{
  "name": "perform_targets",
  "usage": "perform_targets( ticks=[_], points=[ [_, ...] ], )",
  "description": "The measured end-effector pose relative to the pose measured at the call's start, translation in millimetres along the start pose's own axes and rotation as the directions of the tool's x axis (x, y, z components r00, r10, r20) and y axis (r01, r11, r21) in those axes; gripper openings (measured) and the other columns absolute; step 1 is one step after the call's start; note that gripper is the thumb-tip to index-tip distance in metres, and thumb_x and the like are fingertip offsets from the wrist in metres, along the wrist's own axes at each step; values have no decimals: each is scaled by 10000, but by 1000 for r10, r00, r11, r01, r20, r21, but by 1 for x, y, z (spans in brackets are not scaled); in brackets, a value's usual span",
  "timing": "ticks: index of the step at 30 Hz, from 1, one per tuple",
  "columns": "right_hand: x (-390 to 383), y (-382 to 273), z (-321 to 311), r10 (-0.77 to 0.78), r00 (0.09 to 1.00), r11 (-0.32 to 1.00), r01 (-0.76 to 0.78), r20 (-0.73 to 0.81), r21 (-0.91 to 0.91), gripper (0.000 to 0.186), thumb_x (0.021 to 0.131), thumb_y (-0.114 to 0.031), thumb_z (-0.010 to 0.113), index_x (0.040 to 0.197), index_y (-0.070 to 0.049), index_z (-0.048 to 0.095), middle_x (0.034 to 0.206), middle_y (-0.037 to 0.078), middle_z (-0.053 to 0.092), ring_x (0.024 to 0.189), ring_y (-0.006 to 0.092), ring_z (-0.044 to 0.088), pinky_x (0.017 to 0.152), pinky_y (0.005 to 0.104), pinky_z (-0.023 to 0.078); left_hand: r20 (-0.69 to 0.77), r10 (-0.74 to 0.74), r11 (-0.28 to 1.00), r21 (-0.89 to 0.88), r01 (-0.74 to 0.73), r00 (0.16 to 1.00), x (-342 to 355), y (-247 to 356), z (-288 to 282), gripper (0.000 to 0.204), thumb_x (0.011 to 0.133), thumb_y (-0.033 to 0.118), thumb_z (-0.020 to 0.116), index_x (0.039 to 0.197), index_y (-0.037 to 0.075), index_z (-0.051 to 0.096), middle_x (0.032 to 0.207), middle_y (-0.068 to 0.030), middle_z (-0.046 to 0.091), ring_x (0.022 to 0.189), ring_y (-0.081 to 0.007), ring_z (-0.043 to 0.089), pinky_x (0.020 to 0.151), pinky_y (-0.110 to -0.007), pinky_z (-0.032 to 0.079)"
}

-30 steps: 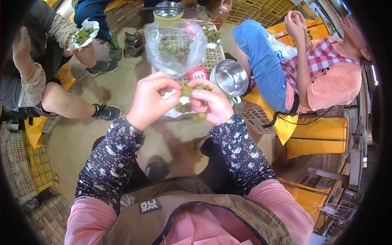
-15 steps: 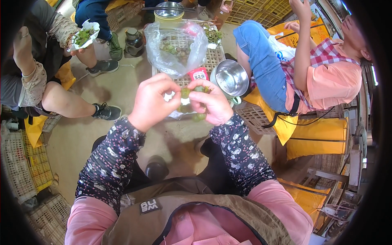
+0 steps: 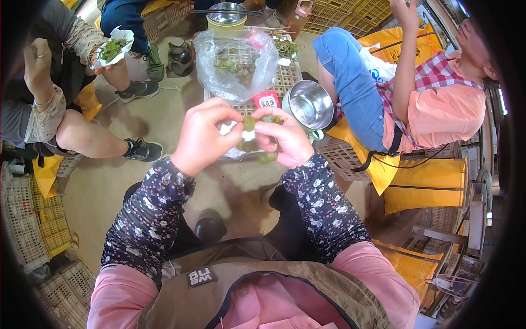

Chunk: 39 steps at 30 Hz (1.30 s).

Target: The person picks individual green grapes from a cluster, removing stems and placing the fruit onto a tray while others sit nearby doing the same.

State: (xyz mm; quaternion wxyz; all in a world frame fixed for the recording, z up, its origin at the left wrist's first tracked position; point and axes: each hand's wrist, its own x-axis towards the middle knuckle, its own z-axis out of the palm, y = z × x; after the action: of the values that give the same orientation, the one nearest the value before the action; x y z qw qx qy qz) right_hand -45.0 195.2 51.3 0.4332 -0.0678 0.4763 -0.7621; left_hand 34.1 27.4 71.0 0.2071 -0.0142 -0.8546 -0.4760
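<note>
In front of me both hands meet over the near end of a low crate. My left hand (image 3: 204,137) is closed in a pinch, thumb and forefinger on a green grape (image 3: 249,124). Closed around a few more grapes (image 3: 268,157), my right hand (image 3: 287,141) hides part of them; one hangs below its fingers. Just beyond the hands, a clear plastic bag (image 3: 211,74) with small round fruit inside lies on the crate. A red packet (image 3: 266,100) is between the bag and my right hand.
A shiny metal bowl (image 3: 310,103) stands right of my right hand. Leafy greens (image 3: 285,48) and a yellow-sided bowl (image 3: 227,26) are farther back. One person sits at right (image 3: 350,82); another at left holds greens on white paper (image 3: 112,50). A dark jar (image 3: 181,57) stands on the floor.
My left fingertips have shifted slightly, and more of the pinched grape shows. The person at left has moved a raised hand. Little else differs.
</note>
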Motion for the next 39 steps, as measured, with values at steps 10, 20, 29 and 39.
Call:
perform_targets(
  ticks=[10,20,29,39],
  points=[
    [0,0,2,12,1000,999,-12,-3,30,162,817,-40,604,969,-40,549,683,-12,510,536,54,450,432,165,314,-17,39,998,44,-38,999,-1,3,1,94,661,42,654,752,21,649,709,-77,587,586,-193,565,546,-282,456],
    [0,1,2,34,999,998,-35,9,54,172,815,-36,605,972,-41,535,691,-14,509,539,52,445,435,163,312,-54,56,994,92,-51,997,-2,5,2,53,647,38,647,695,29,627,679,-78,573,591,-219,567,546,-305,458],
    [0,1,-2,40,998,997,-42,39,69,185,807,-32,612,975,-33,536,710,4,519,562,61,471,444,171,332,-50,69,985,159,-60,996,-2,5,5,62,639,42,644,677,42,594,689,-79,563,618,-245,566,560,-318,457],
    [0,2,1,52,992,985,-71,119,156,195,822,-69,583,1005,-44,520,756,-3,506,560,62,422,422,165,292,-20,-38,999,-28,37,999,-2,3,2,57,652,27,622,693,12,587,678,-87,545,582,-188,528,550,-287,440]
  ],
)
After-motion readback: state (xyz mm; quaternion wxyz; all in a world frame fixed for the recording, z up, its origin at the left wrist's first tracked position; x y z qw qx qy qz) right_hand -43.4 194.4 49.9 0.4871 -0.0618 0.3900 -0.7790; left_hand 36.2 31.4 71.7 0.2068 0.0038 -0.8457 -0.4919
